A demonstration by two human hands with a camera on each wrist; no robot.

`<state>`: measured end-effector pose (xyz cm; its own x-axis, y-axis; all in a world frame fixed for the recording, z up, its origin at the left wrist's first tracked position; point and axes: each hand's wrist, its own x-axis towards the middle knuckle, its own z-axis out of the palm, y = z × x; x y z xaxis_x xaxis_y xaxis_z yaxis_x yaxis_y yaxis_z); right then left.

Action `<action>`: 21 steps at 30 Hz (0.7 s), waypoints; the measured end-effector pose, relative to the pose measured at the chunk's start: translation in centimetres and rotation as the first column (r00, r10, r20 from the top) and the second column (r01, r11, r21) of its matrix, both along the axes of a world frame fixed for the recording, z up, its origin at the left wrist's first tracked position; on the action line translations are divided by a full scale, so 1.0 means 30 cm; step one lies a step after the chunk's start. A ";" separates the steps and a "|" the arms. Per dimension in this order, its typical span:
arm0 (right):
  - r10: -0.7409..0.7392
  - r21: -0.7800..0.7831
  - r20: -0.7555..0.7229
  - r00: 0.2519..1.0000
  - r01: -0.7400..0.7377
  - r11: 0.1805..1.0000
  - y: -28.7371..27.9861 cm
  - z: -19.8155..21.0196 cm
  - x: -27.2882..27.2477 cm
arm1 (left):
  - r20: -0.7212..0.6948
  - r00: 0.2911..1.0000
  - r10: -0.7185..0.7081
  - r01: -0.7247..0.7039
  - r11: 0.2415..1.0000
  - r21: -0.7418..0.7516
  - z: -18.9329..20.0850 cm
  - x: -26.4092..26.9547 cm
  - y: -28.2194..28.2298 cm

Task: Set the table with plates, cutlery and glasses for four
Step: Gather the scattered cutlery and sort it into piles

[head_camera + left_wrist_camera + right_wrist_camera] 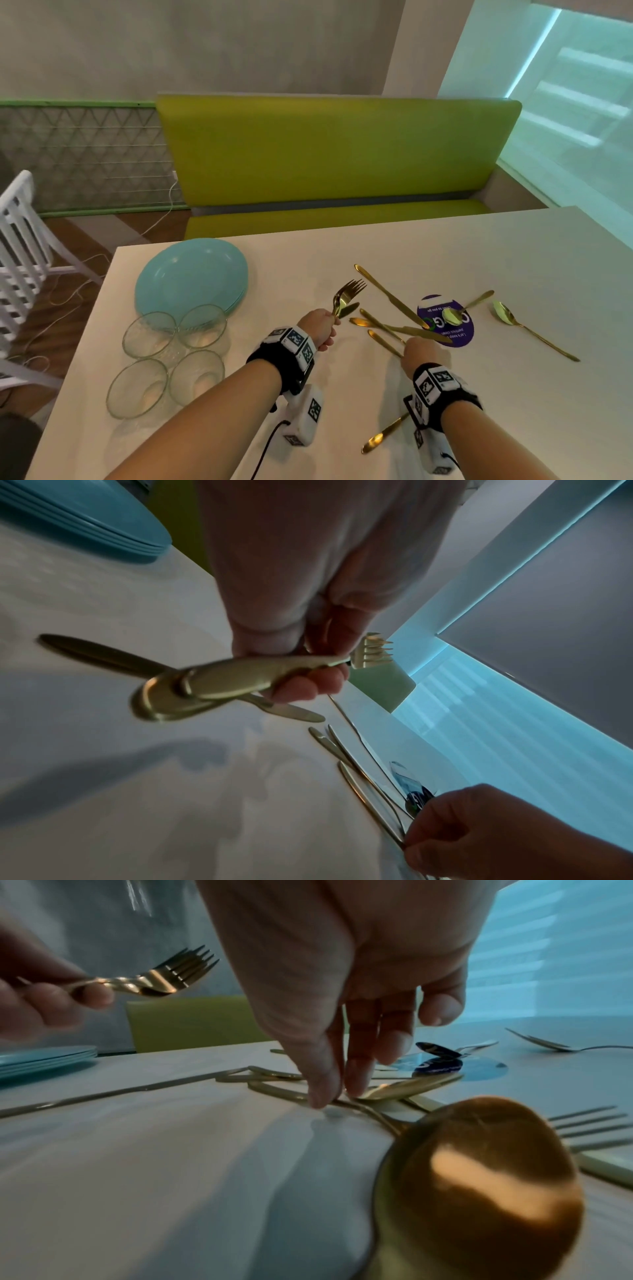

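My left hand [320, 329] grips a bundle of gold forks [347, 293] by their handles, tines pointing up and away above the white table [513, 257]. From the left wrist the fork handles [236, 677] lie stacked in the curled fingers. A gold knife [291, 713] lies on the table under that hand. My right hand [419, 353] reaches down into a loose pile of gold cutlery [394, 325]. Its thumb and fingers [323, 1093] pinch the handle of a gold spoon [479, 1177] lying flat. Teal plates [191, 274] are stacked at the far left, with several clear glasses [147, 334] in front.
A long gold knife [390, 296] and two gold spoons [452, 315] [507, 313] lie right of the pile, near a round purple sticker [460, 337]. Another gold handle [383, 435] lies under my right wrist. A green bench [335, 150] runs behind the table, a white chair [20, 246] stands left.
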<state>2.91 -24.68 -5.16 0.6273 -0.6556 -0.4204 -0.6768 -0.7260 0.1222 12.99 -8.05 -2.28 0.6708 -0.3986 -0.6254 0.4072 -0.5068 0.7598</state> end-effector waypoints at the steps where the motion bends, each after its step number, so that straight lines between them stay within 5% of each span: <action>1: 0.002 -0.003 0.005 1.000 -0.002 1.000 -0.002 -0.002 0.004 | -0.007 1.000 0.002 -0.002 1.000 -0.001 -0.004 0.006 -0.003; 9: -0.020 0.011 0.026 0.999 0.020 1.000 -0.021 -0.019 0.014 | -0.072 0.997 0.014 -0.017 0.999 -0.042 -0.019 0.036 -0.019; 21: 0.167 0.045 0.029 0.986 -0.168 0.985 0.000 0.035 -0.009 | -0.052 0.999 0.014 -0.018 0.997 -0.078 -0.014 0.034 -0.054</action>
<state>2.65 -24.66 -4.12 0.7372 -0.5203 -0.4310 -0.5475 -0.8339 0.0702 14.00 -9.68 -2.69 0.6453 -0.4369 -0.6266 0.4545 -0.4398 0.7746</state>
